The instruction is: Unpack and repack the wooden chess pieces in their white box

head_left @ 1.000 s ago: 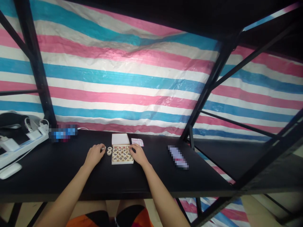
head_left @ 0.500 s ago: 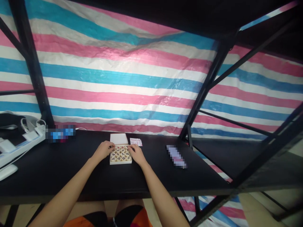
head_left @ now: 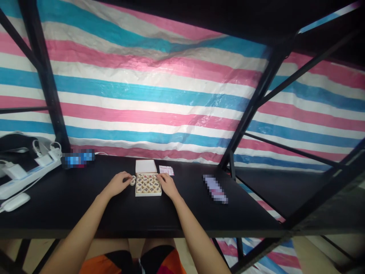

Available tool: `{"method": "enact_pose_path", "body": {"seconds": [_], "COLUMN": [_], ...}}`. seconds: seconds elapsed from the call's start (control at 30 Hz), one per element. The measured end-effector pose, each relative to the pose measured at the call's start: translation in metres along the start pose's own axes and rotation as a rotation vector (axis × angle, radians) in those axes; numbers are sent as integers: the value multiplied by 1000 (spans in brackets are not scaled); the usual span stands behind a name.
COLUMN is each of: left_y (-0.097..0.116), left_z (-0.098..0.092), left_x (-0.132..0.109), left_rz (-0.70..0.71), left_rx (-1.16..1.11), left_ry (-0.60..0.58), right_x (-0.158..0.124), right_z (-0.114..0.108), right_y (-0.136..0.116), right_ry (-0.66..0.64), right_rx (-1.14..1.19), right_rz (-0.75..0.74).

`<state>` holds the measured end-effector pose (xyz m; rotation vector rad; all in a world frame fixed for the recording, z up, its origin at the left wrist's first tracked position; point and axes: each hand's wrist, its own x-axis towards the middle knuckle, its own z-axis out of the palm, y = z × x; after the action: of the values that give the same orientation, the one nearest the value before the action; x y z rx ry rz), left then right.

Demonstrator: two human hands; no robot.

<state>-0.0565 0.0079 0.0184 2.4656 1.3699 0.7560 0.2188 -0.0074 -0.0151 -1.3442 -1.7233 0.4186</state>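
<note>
Left hand (head_left: pixel 118 184): fingertips on a loose piece (head_left: pixel 132 180); whether it is pinched cannot be told.
Piece: on the table (head_left: pixel 85 213), just beside the box (head_left: pixel 148 194), left wall.
Right hand (head_left: pixel 168 185): fingers spread, steadying the right wall, holding nothing.
Step (judged): loading pieces into the box.
Next move: lift the piece clear of the wall.

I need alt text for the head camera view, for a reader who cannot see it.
Two bare hands rest at a small box of round game pieces on a black table: the left hand touches a loose piece beside the box, the right hand its right edge. A striped tarp hangs behind.
</note>
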Motion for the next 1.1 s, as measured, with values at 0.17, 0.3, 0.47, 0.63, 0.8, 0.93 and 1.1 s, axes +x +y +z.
{"method": "enact_pose_path", "body": {"seconds": [0.17,0.3,0.47,0.63,0.8,0.93,1.1], "left_y": [10,14,12,21,42,52,50], "left_z": [-3,-4,-4,-5,7,20,19], "left_x": [-6,-6,-6,2,30,52,57], "left_rz": [19,21,-7,-17,32,85,98], "left_rx": [54,93,90,39,59,109,149], "left_ry": [-51,-47,-59,9,2,-41,-65], "right_x": [-2,-2,-1,-2,-2,-2,-1], "right_z": [0,0,1,2,2,2,2], "right_y": [-1,-1,1,1,0,0,0], "right_ry": [-2,-1,-1,-10,-12,-18,-29], "right_rx": [-3,-8,-9,-15,-21,-29,-33], "right_rz": [6,11,14,5,4,14,21]}}
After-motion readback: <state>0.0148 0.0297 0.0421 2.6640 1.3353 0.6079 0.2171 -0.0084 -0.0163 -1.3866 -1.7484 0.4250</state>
